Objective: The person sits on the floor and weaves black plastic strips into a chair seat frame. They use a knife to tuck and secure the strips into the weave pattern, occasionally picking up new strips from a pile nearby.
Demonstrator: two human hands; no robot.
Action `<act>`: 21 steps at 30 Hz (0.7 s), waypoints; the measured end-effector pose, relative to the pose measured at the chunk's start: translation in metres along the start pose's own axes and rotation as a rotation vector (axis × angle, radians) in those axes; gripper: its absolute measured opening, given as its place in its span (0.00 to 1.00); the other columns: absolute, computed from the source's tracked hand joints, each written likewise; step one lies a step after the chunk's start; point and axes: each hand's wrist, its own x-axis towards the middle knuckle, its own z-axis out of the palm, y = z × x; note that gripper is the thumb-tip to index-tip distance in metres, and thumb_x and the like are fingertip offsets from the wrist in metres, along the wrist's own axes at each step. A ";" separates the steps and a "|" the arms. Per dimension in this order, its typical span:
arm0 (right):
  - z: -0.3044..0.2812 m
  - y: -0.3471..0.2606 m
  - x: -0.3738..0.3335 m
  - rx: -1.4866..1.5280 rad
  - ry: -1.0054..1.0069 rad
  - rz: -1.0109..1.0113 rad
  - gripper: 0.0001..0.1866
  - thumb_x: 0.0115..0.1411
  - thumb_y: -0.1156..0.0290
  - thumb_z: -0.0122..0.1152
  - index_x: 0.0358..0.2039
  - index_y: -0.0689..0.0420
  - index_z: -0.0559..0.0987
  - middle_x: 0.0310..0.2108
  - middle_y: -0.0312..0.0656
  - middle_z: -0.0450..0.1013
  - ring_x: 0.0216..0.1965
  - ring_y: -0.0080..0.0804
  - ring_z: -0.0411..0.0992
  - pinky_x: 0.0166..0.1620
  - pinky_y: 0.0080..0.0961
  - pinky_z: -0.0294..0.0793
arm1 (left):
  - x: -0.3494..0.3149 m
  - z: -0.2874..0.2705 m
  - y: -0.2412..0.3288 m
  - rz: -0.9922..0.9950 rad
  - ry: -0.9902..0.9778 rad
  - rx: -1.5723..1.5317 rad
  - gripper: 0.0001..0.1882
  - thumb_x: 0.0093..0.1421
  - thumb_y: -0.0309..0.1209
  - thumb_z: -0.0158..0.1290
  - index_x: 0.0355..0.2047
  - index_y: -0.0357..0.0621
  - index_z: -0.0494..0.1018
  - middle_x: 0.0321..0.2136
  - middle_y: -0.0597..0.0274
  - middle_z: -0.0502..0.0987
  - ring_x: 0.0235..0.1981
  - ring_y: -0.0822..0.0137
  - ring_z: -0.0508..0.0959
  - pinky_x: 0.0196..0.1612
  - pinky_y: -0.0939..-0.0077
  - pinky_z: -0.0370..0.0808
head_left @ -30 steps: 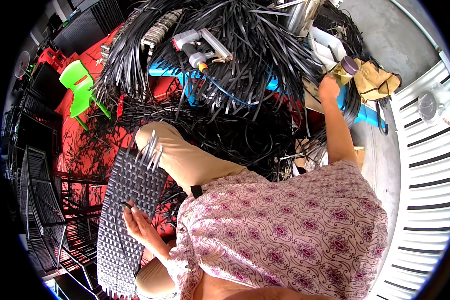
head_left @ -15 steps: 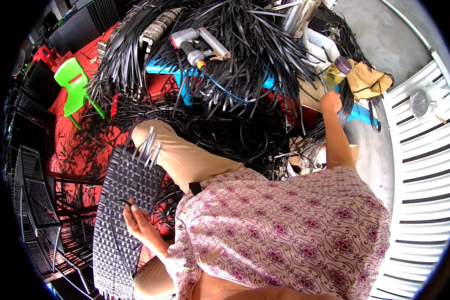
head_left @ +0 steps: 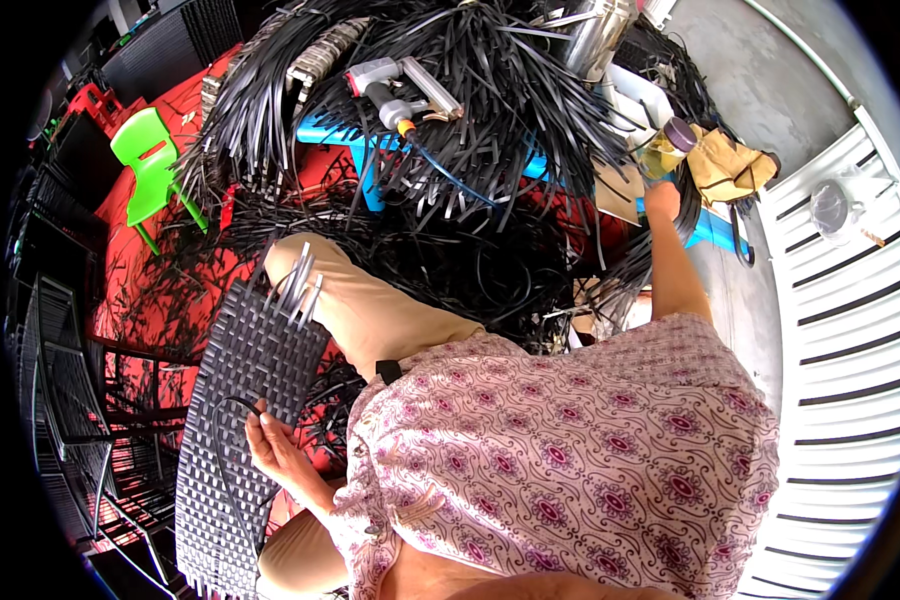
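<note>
My left hand [head_left: 278,448] is closed, pinching the end of a black plastic strip [head_left: 227,470] that loops down over a woven panel [head_left: 240,370]. The panel, of flat dark strips, rests by my knees, with loose grey strip ends [head_left: 302,282] sticking out of its far edge. My right hand [head_left: 661,201] is stretched out to the far right, closed, at the edge of a brown board [head_left: 618,190] on a blue bench. What it grips is hidden. Just beyond it stands a clear jar [head_left: 660,158] with a purple lid, holding something yellowish.
Bundles of black strips [head_left: 470,70] cover the blue bench [head_left: 370,180], with an air nail gun [head_left: 385,95] and its hose on top. A yellow-brown bag [head_left: 732,168] lies beside the jar. A green chair [head_left: 148,165] stands far left; black metal frames [head_left: 65,400] stand left.
The whole view has shifted slightly. My left hand keeps hold of the strip over the panel, and my right hand stays near the jar with little movement.
</note>
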 end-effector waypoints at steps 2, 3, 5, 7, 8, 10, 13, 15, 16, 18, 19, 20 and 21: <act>0.006 -0.003 0.010 0.035 -0.003 -0.007 0.11 0.58 0.65 0.59 0.35 0.57 0.85 0.38 0.57 0.80 0.43 0.53 0.80 0.47 0.44 0.79 | -0.004 0.010 0.010 0.001 0.034 -0.050 0.14 0.73 0.32 0.48 0.50 0.36 0.76 0.28 0.73 0.67 0.21 0.85 0.58 0.21 0.87 0.54; 0.008 -0.007 0.013 0.046 -0.002 -0.005 0.12 0.57 0.65 0.59 0.35 0.56 0.86 0.39 0.56 0.80 0.44 0.53 0.79 0.49 0.45 0.78 | -0.004 0.014 0.014 0.002 0.056 -0.077 0.15 0.73 0.33 0.47 0.50 0.36 0.77 0.18 0.78 0.60 0.20 0.85 0.56 0.22 0.86 0.51; 0.010 -0.011 0.021 0.045 -0.005 -0.038 0.13 0.56 0.65 0.59 0.37 0.55 0.86 0.40 0.53 0.80 0.45 0.52 0.78 0.49 0.45 0.77 | -0.006 0.011 0.008 -0.036 0.014 -0.084 0.12 0.72 0.31 0.49 0.48 0.35 0.75 0.36 0.67 0.75 0.20 0.85 0.60 0.21 0.87 0.57; -0.001 -0.031 0.000 0.018 0.162 -0.084 0.14 0.57 0.63 0.59 0.39 0.55 0.85 0.41 0.51 0.80 0.46 0.51 0.78 0.49 0.44 0.77 | -0.005 0.006 -0.005 -0.040 -0.006 -0.052 0.11 0.72 0.30 0.49 0.47 0.35 0.74 0.45 0.61 0.83 0.19 0.85 0.62 0.20 0.87 0.59; -0.013 -0.048 -0.015 -0.003 0.237 -0.119 0.15 0.57 0.62 0.59 0.41 0.54 0.85 0.42 0.50 0.80 0.46 0.51 0.78 0.49 0.44 0.77 | -0.009 0.003 -0.001 -0.064 -0.019 -0.001 0.10 0.72 0.30 0.49 0.46 0.36 0.74 0.46 0.60 0.83 0.19 0.85 0.62 0.20 0.88 0.60; -0.040 -0.080 -0.022 0.224 0.390 -0.285 0.13 0.60 0.64 0.60 0.43 0.54 0.83 0.40 0.48 0.78 0.45 0.47 0.76 0.49 0.41 0.75 | -0.011 0.017 0.002 0.000 0.040 -0.048 0.12 0.73 0.33 0.48 0.44 0.37 0.77 0.23 0.72 0.68 0.17 0.85 0.58 0.19 0.86 0.55; -0.059 -0.134 -0.062 0.720 0.317 -0.512 0.10 0.64 0.66 0.59 0.41 0.55 0.83 0.38 0.48 0.78 0.43 0.46 0.76 0.50 0.40 0.73 | -0.013 0.022 0.012 0.000 0.031 -0.028 0.14 0.73 0.33 0.48 0.48 0.37 0.78 0.17 0.76 0.63 0.17 0.85 0.59 0.20 0.86 0.55; -0.081 -0.190 -0.121 0.918 0.077 -0.585 0.11 0.65 0.65 0.57 0.41 0.57 0.83 0.40 0.50 0.78 0.44 0.47 0.76 0.52 0.41 0.73 | -0.015 0.018 0.017 -0.016 0.004 0.005 0.13 0.73 0.32 0.48 0.47 0.36 0.77 0.26 0.71 0.72 0.18 0.85 0.60 0.20 0.87 0.57; -0.084 -0.206 -0.142 0.996 -0.064 -0.631 0.12 0.66 0.64 0.57 0.41 0.58 0.83 0.41 0.50 0.78 0.45 0.47 0.77 0.52 0.41 0.73 | -0.016 0.017 0.017 -0.023 -0.019 0.015 0.11 0.72 0.31 0.49 0.45 0.36 0.75 0.34 0.65 0.81 0.19 0.85 0.62 0.20 0.88 0.58; -0.064 -0.227 -0.158 0.795 -0.115 -0.591 0.17 0.65 0.61 0.57 0.44 0.61 0.82 0.44 0.52 0.78 0.49 0.48 0.76 0.54 0.42 0.73 | -0.018 0.023 0.018 -0.115 0.042 -0.035 0.11 0.73 0.31 0.49 0.47 0.37 0.75 0.46 0.64 0.82 0.21 0.85 0.64 0.21 0.89 0.62; -0.051 -0.234 -0.157 0.610 -0.137 -0.503 0.20 0.64 0.61 0.58 0.48 0.66 0.80 0.47 0.58 0.77 0.51 0.55 0.75 0.55 0.45 0.73 | -0.019 0.021 0.019 -0.097 0.007 -0.007 0.11 0.73 0.31 0.49 0.47 0.38 0.76 0.46 0.64 0.82 0.22 0.85 0.64 0.22 0.89 0.62; -0.036 -0.242 -0.148 0.493 -0.145 -0.470 0.24 0.65 0.60 0.57 0.51 0.67 0.77 0.49 0.61 0.76 0.52 0.59 0.73 0.57 0.47 0.71 | -0.018 0.021 0.019 -0.074 -0.016 0.017 0.11 0.73 0.32 0.49 0.48 0.38 0.76 0.46 0.65 0.82 0.22 0.85 0.64 0.22 0.90 0.62; -0.027 -0.246 -0.141 0.499 -0.135 -0.467 0.24 0.64 0.59 0.58 0.51 0.67 0.77 0.48 0.61 0.76 0.52 0.59 0.73 0.57 0.47 0.71 | -0.021 0.023 0.025 -0.094 -0.010 -0.004 0.12 0.73 0.32 0.48 0.49 0.38 0.76 0.35 0.70 0.80 0.21 0.85 0.63 0.23 0.90 0.62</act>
